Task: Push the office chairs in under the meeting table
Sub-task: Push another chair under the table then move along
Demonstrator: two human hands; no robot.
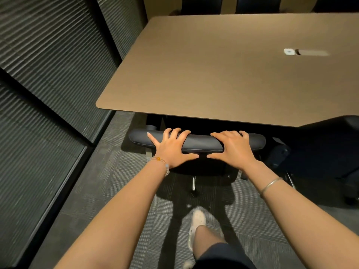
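A black office chair (pixel 202 143) stands right in front of me, its padded top edge just short of the brown meeting table's near edge (pixel 194 116); its seat is hidden under the tabletop. My left hand (pixel 172 147) and my right hand (pixel 233 148) both lie over the top of the chair's backrest, fingers spread across it and thumbs on the near side. A second black office chair (pixel 326 144) stands to the right, partly under the table.
Dark slatted blinds and a black frame (pixel 58 78) line the left side, close to the table. Grey carpet (pixel 116 181) lies underfoot, with my leg and white shoe (pixel 197 222) behind the chair. More dark chairs (pixel 258 4) stand at the far side. A small white cable port (pixel 289 51) sits in the tabletop.
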